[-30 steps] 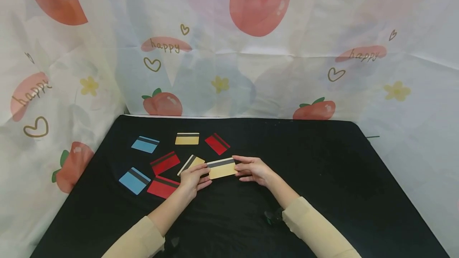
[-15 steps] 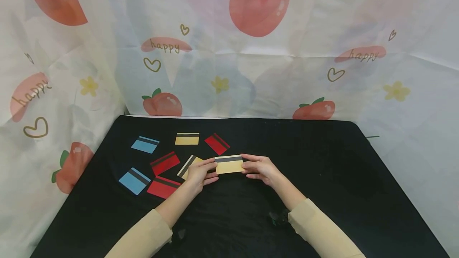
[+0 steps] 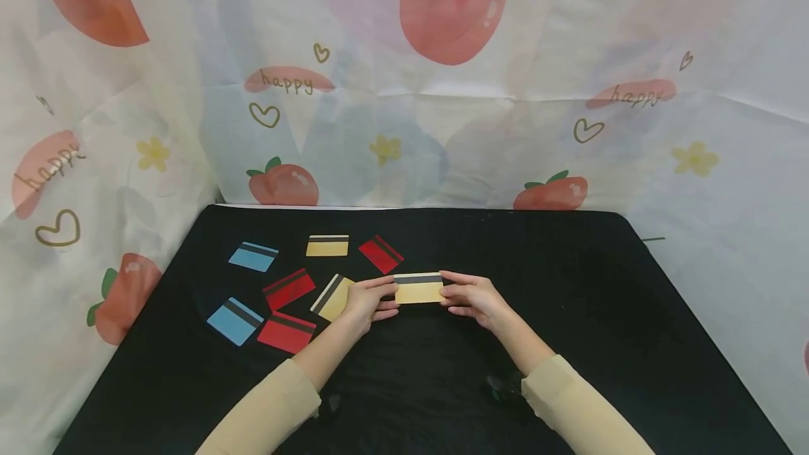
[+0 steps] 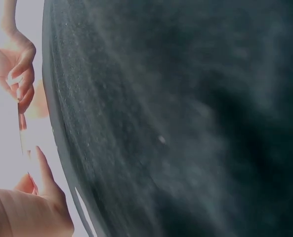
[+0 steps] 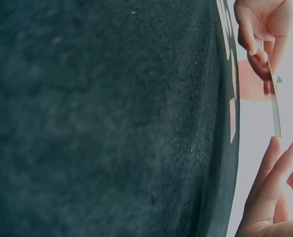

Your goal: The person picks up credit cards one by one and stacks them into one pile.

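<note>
A yellow card [image 3: 419, 290] with a dark stripe is held up above the black table between both hands. My left hand [image 3: 369, 300] pinches its left edge, and my right hand [image 3: 475, 298] pinches the right edge. In the left wrist view the card [image 4: 20, 128] shows nearly edge-on. The right wrist view also has it as a thin curved strip [image 5: 275, 111]. Just left of the left hand lies another yellow card [image 3: 333, 297], partly covered by that hand.
On the left half of the black table [image 3: 600, 343] lie blue cards [image 3: 235, 321], red cards [image 3: 287, 332] and a yellow card [image 3: 327, 246] at the back. A red card [image 3: 381, 254] lies behind the hands. A printed curtain [image 3: 354, 34] hangs beyond the table.
Both hands have moved to the right with the yellow card between them. The card has turned from slanted to nearly level. The cards on the table lie as before.
</note>
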Motion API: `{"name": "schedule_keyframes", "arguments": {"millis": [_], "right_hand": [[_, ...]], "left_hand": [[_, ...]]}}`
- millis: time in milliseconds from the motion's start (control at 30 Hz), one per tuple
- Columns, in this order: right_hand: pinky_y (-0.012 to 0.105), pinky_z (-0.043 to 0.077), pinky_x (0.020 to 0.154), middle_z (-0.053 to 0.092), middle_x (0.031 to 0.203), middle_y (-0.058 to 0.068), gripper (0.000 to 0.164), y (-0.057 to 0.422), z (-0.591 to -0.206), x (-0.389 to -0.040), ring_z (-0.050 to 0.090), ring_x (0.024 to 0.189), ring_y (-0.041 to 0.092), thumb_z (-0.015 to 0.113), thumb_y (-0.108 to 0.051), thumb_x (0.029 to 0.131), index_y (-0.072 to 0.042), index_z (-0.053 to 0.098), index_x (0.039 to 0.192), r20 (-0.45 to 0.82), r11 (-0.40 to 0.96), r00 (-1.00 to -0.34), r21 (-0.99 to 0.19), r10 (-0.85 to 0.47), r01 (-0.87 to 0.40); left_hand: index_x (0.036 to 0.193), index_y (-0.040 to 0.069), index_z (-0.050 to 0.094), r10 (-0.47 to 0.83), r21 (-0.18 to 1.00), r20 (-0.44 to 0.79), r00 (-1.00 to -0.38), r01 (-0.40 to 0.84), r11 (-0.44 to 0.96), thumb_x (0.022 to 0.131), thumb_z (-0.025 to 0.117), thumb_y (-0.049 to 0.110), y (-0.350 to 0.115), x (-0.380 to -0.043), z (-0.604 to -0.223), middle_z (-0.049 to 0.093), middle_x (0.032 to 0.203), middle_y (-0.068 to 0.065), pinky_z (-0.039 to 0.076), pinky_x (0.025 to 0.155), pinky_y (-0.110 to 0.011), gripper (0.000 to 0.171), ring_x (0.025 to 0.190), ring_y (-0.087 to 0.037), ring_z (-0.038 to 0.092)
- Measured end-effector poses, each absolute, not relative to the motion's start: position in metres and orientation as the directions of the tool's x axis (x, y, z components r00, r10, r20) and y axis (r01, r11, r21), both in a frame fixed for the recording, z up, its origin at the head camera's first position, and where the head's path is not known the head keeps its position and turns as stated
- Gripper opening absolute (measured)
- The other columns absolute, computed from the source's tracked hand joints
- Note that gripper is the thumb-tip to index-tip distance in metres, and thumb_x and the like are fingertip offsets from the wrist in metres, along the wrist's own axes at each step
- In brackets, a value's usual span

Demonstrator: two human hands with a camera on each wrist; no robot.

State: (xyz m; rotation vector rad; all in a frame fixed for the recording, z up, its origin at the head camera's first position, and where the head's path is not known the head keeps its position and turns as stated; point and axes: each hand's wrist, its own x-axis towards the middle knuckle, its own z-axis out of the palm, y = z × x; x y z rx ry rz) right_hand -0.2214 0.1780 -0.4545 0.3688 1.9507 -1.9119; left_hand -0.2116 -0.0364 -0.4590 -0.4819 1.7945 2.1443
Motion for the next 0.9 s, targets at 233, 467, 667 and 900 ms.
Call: {"name": "schedule_keyframes", "arguments": {"millis": [233, 467, 667, 900], "right_hand": [[0.023, 0.056, 0.061, 0.068, 0.089, 0.006, 0.053, 0.187, -0.457, -0.221, 0.067, 0.067, 0.014, 0.07, -0.005, 0.078, -0.008, 0.053, 0.129, -0.465, 0.039, -0.884, -0.885, -0.044, 0.464], [0.023, 0.055, 0.06, 0.068, 0.084, 0.006, 0.052, 0.192, -0.461, -0.222, 0.067, 0.065, 0.014, 0.069, -0.004, 0.079, -0.007, 0.054, 0.128, -0.495, 0.043, -0.869, -0.868, -0.002, 0.495], [0.022, 0.055, 0.057, 0.068, 0.084, 0.007, 0.05, 0.193, -0.463, -0.224, 0.067, 0.063, 0.014, 0.067, -0.001, 0.079, -0.007, 0.054, 0.127, -0.513, 0.041, -0.858, -0.857, 0.023, 0.513], [0.021, 0.055, 0.057, 0.068, 0.088, 0.009, 0.048, 0.194, -0.469, -0.227, 0.067, 0.062, 0.014, 0.067, 0.0, 0.079, -0.006, 0.056, 0.126, -0.527, 0.042, -0.849, -0.848, 0.042, 0.528]], "left_hand": [[0.119, 0.001, 0.06, 0.03, 0.88, -0.447, -0.894, -0.446, -0.164, 0.083, 0.066, 0.008, -0.026, -0.216, -0.461, 0.066, 0.1, -0.018, 0.057, 0.06, -0.034, 0.037, 0.053, -0.013, 0.063], [0.115, 0.001, 0.063, 0.021, 0.875, -0.462, -0.886, -0.46, -0.149, 0.082, 0.066, 0.006, -0.018, -0.221, -0.465, 0.067, 0.098, -0.017, 0.057, 0.056, -0.032, 0.033, 0.052, -0.013, 0.063], [0.112, 0.003, 0.065, 0.005, 0.874, -0.475, -0.88, -0.473, -0.112, 0.082, 0.067, 0.007, -0.014, -0.225, -0.469, 0.067, 0.095, -0.015, 0.056, 0.055, -0.03, 0.031, 0.053, -0.015, 0.064], [0.112, 0.004, 0.065, 0.005, 0.867, -0.493, -0.87, -0.491, -0.083, 0.082, 0.068, 0.01, -0.013, -0.228, -0.472, 0.067, 0.087, -0.013, 0.056, 0.055, -0.029, 0.031, 0.057, -0.017, 0.066]]}}
